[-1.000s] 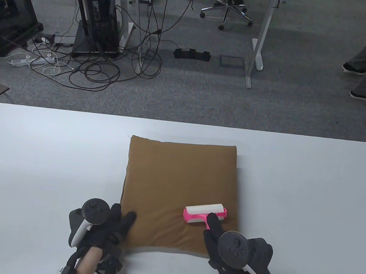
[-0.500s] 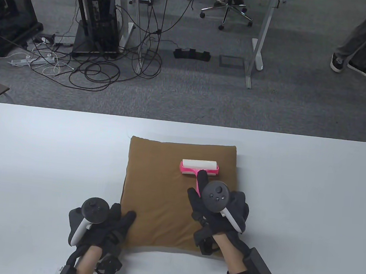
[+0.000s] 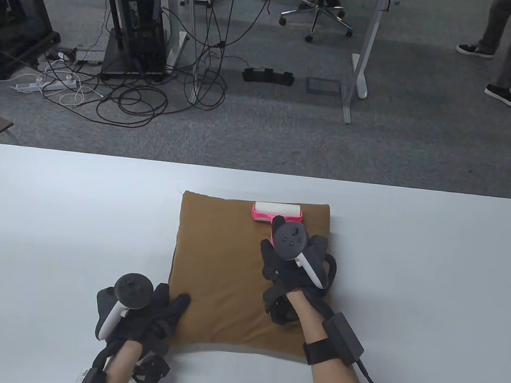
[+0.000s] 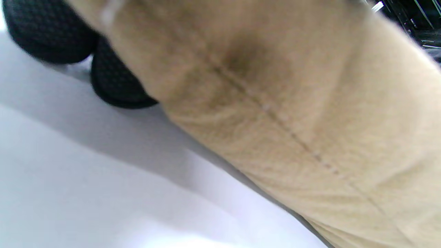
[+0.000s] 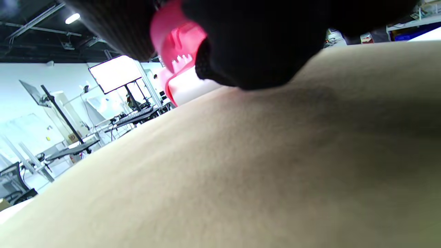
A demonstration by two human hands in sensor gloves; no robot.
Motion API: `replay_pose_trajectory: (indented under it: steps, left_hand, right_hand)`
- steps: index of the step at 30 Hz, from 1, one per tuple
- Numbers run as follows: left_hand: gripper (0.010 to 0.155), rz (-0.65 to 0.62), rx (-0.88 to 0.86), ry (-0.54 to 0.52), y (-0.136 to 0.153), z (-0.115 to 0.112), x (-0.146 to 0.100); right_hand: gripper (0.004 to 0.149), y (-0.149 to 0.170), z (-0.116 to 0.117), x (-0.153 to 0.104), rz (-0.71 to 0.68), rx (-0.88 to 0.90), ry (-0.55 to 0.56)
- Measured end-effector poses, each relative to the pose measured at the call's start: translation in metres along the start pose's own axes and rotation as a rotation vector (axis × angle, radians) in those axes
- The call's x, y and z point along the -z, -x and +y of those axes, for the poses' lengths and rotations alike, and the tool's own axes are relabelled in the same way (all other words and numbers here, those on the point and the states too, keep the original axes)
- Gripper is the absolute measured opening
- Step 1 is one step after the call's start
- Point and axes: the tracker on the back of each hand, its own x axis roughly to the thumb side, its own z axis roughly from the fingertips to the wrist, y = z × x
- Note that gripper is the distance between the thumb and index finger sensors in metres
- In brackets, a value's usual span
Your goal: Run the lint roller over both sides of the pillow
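A brown pillow (image 3: 229, 266) lies flat on the white table (image 3: 51, 225). My right hand (image 3: 291, 261) grips the pink handle of a lint roller (image 3: 277, 212), whose white roll rests on the pillow near its far edge. In the right wrist view the pink handle (image 5: 175, 44) shows between my gloved fingers (image 5: 248, 41) above the pillow (image 5: 241, 165). My left hand (image 3: 151, 310) rests on the pillow's near left corner. In the left wrist view its fingertips (image 4: 117, 86) lie against the pillow's seam edge (image 4: 293, 120).
The table's far edge (image 3: 257, 172) lies beyond the pillow. Behind it are grey carpet, cables, desk legs and an office chair (image 3: 318, 11). A person's legs (image 3: 503, 48) stand at the far right.
My right hand has pushed the lint roller from the pillow's near right part up to its far edge. My left hand has stayed on the near left corner. The person behind has walked away.
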Motion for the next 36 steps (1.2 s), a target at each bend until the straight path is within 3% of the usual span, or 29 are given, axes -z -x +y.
replay_pose_trajectory:
  steps: [7, 16, 25, 31, 36]
  left_hand:
    - [0.090, -0.006, -0.002, -0.008, 0.000, 0.000, 0.000]
    - [0.090, -0.016, 0.064, -0.040, -0.002, -0.001, -0.007]
    - [0.090, -0.022, 0.054, -0.044, -0.001, -0.001, -0.010]
    - [0.089, -0.032, 0.077, -0.068, -0.003, 0.001, -0.013]
    - [0.088, -0.048, 0.088, -0.063, -0.009, 0.006, -0.019]
  right_hand:
    - [0.060, 0.010, -0.018, -0.027, -0.055, 0.025, -0.010]
    - [0.059, 0.023, -0.031, -0.095, -0.166, -0.017, -0.050]
    - [0.056, 0.035, -0.040, -0.148, -0.188, -0.037, -0.082]
    - [0.055, 0.038, -0.041, -0.166, -0.207, -0.036, -0.096]
    - [0.055, 0.041, -0.050, -0.167, -0.217, 0.046, -0.096]
